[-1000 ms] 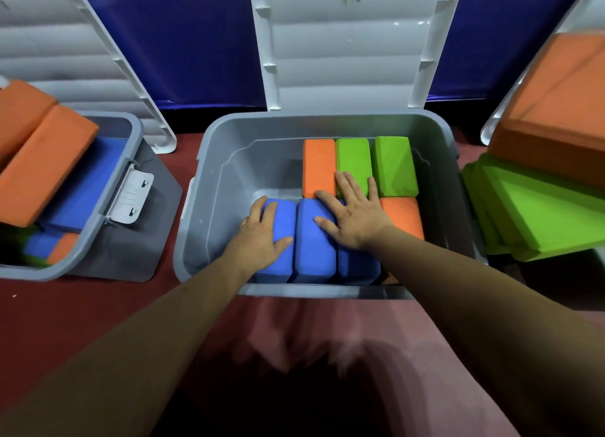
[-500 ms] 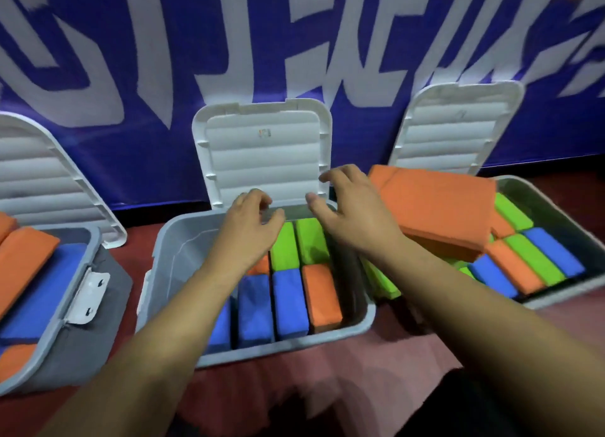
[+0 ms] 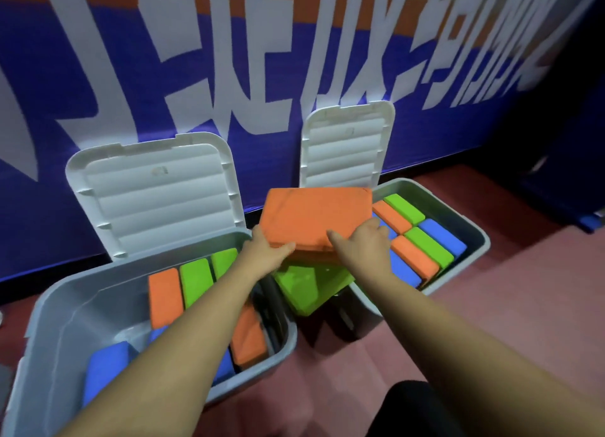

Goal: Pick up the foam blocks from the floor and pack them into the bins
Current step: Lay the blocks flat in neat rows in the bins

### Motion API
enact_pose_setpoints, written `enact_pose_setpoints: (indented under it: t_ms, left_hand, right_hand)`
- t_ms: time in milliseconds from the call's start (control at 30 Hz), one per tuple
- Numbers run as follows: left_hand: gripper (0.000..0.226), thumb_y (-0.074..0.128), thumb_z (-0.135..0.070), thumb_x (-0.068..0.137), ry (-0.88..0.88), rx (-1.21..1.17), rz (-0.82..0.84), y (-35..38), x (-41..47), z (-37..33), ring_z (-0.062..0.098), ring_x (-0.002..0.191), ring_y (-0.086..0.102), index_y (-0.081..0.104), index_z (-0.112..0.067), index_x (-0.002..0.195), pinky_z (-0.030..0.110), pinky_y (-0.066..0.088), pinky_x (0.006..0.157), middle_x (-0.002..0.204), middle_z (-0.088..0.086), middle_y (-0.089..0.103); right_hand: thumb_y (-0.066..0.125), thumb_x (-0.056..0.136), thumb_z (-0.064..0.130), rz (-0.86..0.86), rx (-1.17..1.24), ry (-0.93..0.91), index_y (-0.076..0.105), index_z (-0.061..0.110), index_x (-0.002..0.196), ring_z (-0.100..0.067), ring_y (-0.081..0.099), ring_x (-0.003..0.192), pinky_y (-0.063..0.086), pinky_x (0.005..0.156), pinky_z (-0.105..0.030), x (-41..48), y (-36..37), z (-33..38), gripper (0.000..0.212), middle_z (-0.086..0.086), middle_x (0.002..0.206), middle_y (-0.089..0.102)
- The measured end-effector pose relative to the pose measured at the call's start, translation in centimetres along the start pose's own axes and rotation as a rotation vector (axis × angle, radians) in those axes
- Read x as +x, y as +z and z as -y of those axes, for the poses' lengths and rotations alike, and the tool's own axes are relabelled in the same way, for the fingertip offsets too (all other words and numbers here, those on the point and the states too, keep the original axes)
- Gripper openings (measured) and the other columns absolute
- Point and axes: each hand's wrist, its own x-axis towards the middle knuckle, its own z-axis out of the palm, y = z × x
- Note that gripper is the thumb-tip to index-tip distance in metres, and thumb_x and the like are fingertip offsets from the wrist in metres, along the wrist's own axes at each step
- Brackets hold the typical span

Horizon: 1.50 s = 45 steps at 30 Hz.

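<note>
- While both hands take the big orange slab (image 3: 314,220), it sits between the two bins, above their rims, with its far right corner over the right bin (image 3: 478,236).
- Two hands are in view. The left hand (image 3: 266,256) curls around the near left corner of the slab, and the right hand (image 3: 363,243) grips the near right corner, thumb spread along the edge.
- One green slab (image 3: 311,286) shows under the orange one. A crease crosses it, so it may be two; it is hard to tell.
- A darker orange layer under the near edge may be a second orange slab; this also is not clear.
- Two grey bins stand open on the red floor (image 3: 491,305), each with one white lid (image 3: 157,200) leaning on the blue banner (image 3: 98,76).
- The left bin (image 3: 82,309) holds two orange blocks (image 3: 165,297), two green blocks (image 3: 195,281) and at least two blue blocks (image 3: 104,368). The left arm covers the middle, so more may lie there.
- The right bin shows six clear small blocks (image 3: 429,251): two orange, two green, two blue. The slab and the right hand hide its near left part.
- The near left corner of the left bin is cut off by the frame edge.
</note>
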Motion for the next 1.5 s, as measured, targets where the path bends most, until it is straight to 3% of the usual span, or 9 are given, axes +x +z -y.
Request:
enact_pose_setpoints:
  t_ms: [200, 400, 533, 667, 800, 867, 1000, 1333, 1500]
  left_hand:
    - [0.075, 0.061, -0.024, 0.086, 0.058, -0.068, -0.083, 0.8, 0.2, 1.8, 0.030, 0.122, 0.051, 0.025, -0.023, 0.152, 0.030, 0.040, 0.091, 0.137, 0.014, 0.049]
    - [0.075, 0.055, -0.052, 0.075, 0.257, -0.458, -0.312, -3.1, -2.0, 0.1, 0.016, 0.136, 0.041, 0.047, -0.022, 0.143, 0.036, 0.030, 0.116, 0.147, 0.004, 0.045]
    - [0.107, 0.072, -0.080, 0.052, 0.237, -0.764, -0.344, -5.4, -3.4, -2.2, 0.010, 0.110, 0.063, 0.038, -0.029, 0.140, 0.039, 0.051, 0.098, 0.126, -0.009, 0.062]
    - [0.114, 0.085, -0.062, 0.051, 0.119, -0.449, -0.459, -4.8, -3.2, -0.6, 0.020, 0.109, 0.062, 0.029, -0.023, 0.142, 0.035, 0.050, 0.092, 0.125, -0.002, 0.058]
    - [0.078, 0.080, -0.034, 0.074, 0.107, -0.204, -0.504, -2.8, -2.7, 1.6, 0.034, 0.100, 0.062, 0.034, -0.020, 0.135, 0.034, 0.044, 0.076, 0.117, 0.013, 0.062]
    - [0.075, 0.077, -0.034, 0.076, 0.130, -0.051, -0.511, -1.6, -2.6, 2.0, 0.040, 0.099, 0.060, 0.034, -0.018, 0.135, 0.037, 0.040, 0.073, 0.117, 0.020, 0.062]
    - [0.076, 0.072, -0.036, 0.079, 0.150, 0.143, -0.530, 0.1, -2.4, 1.9, 0.046, 0.096, 0.061, 0.031, -0.011, 0.137, 0.042, 0.041, 0.071, 0.112, 0.029, 0.061]
    - [0.097, 0.077, -0.043, 0.075, 0.136, 0.158, -0.489, -1.3, -1.7, 3.1, 0.046, 0.109, 0.056, 0.021, -0.009, 0.146, 0.050, 0.046, 0.083, 0.129, 0.028, 0.051]
    - [0.092, 0.074, -0.042, 0.078, 0.115, 0.084, -0.563, -6.8, -3.1, 4.4, 0.045, 0.115, 0.054, 0.022, -0.012, 0.147, 0.048, 0.045, 0.088, 0.133, 0.026, 0.051]
  right_hand:
    - [0.070, 0.074, 0.049, 0.078, 0.458, 0.008, 0.035, 0.022, 0.126, -0.037, 0.053, 0.110, 0.047, 0.096, -0.050, 0.4, -0.4, -0.5, 0.068, -0.016, 0.121, 0.050]
    - [0.083, 0.074, 0.026, -0.020, 0.617, -0.559, 0.042, 0.018, 0.126, -0.016, 0.049, 0.114, 0.043, 0.098, -0.028, -2.8, -1.4, 4.5, 0.067, 0.000, 0.123, 0.047]
    - [0.076, 0.080, 0.018, 0.292, 0.672, -0.810, 0.040, 0.010, 0.134, -0.013, 0.049, 0.127, 0.042, 0.107, -0.033, -4.5, 1.0, 6.0, 0.065, 0.001, 0.137, 0.048]
    - [0.055, 0.090, 0.027, 0.638, 0.905, -0.511, 0.044, 0.017, 0.130, -0.010, 0.055, 0.126, 0.045, 0.108, -0.038, -4.0, 2.8, 5.7, 0.042, 0.000, 0.134, 0.059]
    - [0.062, 0.094, 0.024, 0.287, 0.497, -0.575, 0.058, 0.009, 0.122, -0.013, 0.060, 0.111, 0.044, 0.101, -0.032, -0.3, 2.1, 3.5, 0.032, -0.004, 0.118, 0.067]
    - [0.065, 0.092, 0.034, 0.090, 0.109, -0.465, 0.049, 0.005, 0.135, -0.027, 0.049, 0.124, 0.035, 0.107, -0.036, 2.9, 2.1, 1.7, 0.055, -0.013, 0.131, 0.057]
    - [0.067, 0.077, 0.069, 0.191, -0.300, -0.047, 0.037, 0.002, 0.141, -0.038, 0.042, 0.133, 0.029, 0.110, -0.050, 6.5, 3.1, -1.4, 0.097, -0.018, 0.141, 0.046]
    - [0.077, 0.069, 0.065, 0.243, -0.116, -0.125, 0.039, 0.014, 0.119, -0.035, 0.058, 0.113, 0.044, 0.078, -0.040, 6.4, 1.1, -0.1, 0.080, -0.012, 0.118, 0.061]
    - [0.076, 0.067, 0.056, 0.175, 0.086, -0.259, 0.040, 0.019, 0.098, -0.038, 0.056, 0.102, 0.050, 0.085, -0.048, 3.7, -0.4, 6.1, 0.061, -0.013, 0.109, 0.055]
